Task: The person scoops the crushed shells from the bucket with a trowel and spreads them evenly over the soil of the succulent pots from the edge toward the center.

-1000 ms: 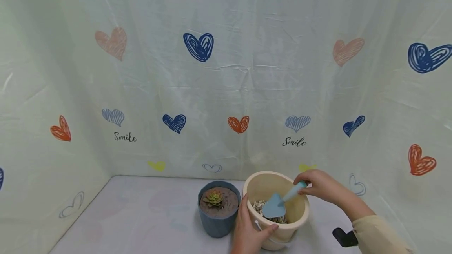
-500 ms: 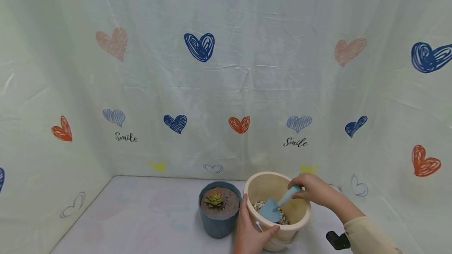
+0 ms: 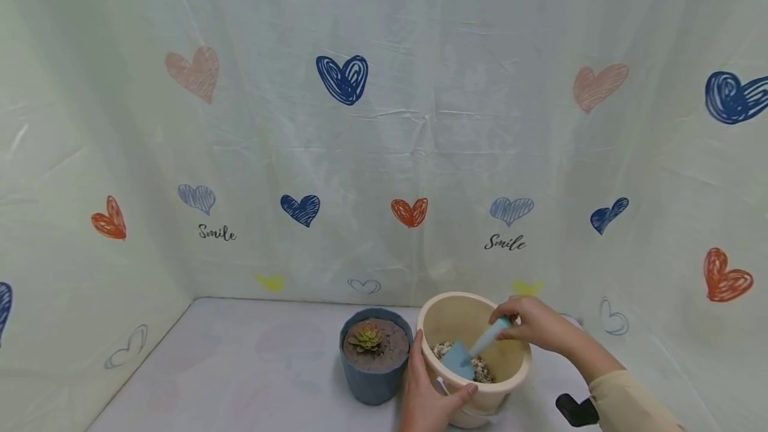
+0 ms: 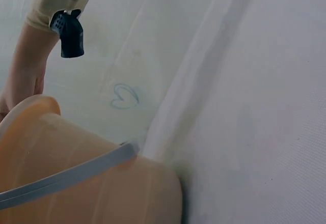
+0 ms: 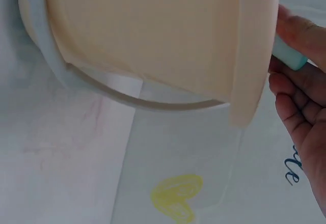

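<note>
A cream bucket [image 3: 491,397] stands on the table at the right in the head view, with pale, speckled gravel [image 3: 482,371] at its bottom. My left hand [image 3: 425,400] holds its near left side, thumb over the front rim. Between thumb and fingers my right hand [image 3: 533,323] pinches the handle of a light-blue trowel [image 3: 459,361]. The trowel slants down into the bucket, its blade resting in the gravel and its tip partly hidden. In the right wrist view the trowel's turquoise handle end [image 5: 289,57] shows between the fingers, beside the bucket's wall [image 5: 147,30].
Left of the bucket, close by, is a blue-grey pot [image 3: 373,385] with a small succulent [image 3: 367,337] in brown soil. The bucket's grey carrying handle [image 4: 76,174] hangs along its side. A white sheet with hearts [image 3: 410,212] walls in the white table [image 3: 252,365].
My right hand has moved left and slightly down, pushing the trowel's blade lower into the gravel. My left hand stays on the bucket, and the pot has not moved.
</note>
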`<state>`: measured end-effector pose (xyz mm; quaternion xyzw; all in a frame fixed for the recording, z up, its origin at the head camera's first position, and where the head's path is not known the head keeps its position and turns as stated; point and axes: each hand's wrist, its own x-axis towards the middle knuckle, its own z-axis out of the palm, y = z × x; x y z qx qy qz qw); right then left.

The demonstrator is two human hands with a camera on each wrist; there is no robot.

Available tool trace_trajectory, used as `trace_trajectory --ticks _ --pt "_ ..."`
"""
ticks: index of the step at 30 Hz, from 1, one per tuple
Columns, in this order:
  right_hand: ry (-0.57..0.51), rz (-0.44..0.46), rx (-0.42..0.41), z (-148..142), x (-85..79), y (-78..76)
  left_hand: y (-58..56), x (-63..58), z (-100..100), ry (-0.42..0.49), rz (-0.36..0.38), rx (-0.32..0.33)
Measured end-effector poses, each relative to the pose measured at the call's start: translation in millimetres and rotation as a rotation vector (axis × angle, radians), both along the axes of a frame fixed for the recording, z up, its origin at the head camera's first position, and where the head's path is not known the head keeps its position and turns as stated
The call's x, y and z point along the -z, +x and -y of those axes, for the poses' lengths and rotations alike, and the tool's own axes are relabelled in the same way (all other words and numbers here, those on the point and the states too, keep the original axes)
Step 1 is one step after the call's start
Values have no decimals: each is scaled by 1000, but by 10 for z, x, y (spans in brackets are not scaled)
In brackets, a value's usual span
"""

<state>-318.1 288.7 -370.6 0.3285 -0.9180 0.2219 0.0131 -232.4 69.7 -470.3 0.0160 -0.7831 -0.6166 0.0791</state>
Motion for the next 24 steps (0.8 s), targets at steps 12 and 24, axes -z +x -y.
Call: trace_trajectory --ticks 12,24 --pt "-65 34 19 64 91 71 26 -19 5 15 34 -8" --pt "-174 51 64 65 126 112 11 8 9 14 5 13"
